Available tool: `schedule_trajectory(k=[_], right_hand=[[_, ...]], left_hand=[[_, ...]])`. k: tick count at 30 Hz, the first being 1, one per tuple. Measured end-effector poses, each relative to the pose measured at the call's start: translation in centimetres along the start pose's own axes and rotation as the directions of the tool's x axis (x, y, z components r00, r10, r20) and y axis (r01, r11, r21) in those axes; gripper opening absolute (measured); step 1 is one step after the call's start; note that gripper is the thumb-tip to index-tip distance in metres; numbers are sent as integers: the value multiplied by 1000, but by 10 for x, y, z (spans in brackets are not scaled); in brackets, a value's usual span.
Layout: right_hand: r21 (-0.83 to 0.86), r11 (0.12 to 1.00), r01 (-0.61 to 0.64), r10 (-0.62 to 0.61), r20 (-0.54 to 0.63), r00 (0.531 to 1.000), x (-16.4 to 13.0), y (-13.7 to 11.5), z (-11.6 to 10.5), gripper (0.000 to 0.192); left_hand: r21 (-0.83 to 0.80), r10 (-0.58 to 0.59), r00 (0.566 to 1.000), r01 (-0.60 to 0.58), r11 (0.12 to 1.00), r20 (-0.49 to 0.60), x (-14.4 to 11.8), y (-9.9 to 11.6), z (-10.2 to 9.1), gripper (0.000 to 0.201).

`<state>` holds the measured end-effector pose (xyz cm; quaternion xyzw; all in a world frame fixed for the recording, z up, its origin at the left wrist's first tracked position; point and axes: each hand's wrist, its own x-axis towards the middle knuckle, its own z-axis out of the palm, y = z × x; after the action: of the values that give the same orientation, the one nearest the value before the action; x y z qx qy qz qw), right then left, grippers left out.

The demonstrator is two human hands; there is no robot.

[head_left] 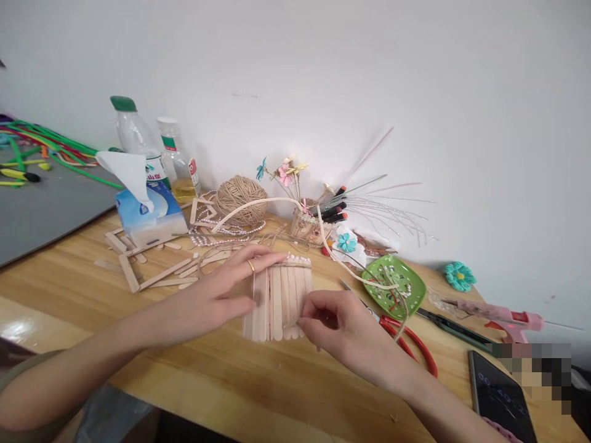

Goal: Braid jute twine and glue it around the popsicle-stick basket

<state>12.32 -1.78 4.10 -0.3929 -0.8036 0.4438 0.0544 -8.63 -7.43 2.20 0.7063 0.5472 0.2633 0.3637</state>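
A panel of popsicle sticks [281, 298] glued side by side, with small pearl beads along its top edge, stands on the wooden table [231, 381]. My left hand [221, 289] holds the panel from its left side, index finger stretched along the top; a ring is on one finger. My right hand [339, 329] pinches at the panel's lower right edge. A pale flat cord [332, 255] loops from behind the panel toward a green dish.
Loose popsicle sticks [152, 271], a tissue box [150, 212], two bottles [138, 138], a twine ball [240, 197], pearl strings and a small basket of flowers and markers [309, 221] lie behind. At right: green bead dish [406, 277], red-handled scissors [410, 344], glue gun [503, 317], phone [501, 394].
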Motion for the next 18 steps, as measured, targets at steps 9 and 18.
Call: schedule_trajectory(k=[9, 18], right_hand=[[-7, 998, 55, -55, 50, 997, -8, -6, 1, 17], [-123, 992, 24, -24, 6, 1000, -7, -7, 1, 17]], left_hand=[[133, 60, 997, -54, 990, -41, 8, 12, 2, 61], [185, 88, 994, -76, 980, -61, 12, 16, 6, 58]])
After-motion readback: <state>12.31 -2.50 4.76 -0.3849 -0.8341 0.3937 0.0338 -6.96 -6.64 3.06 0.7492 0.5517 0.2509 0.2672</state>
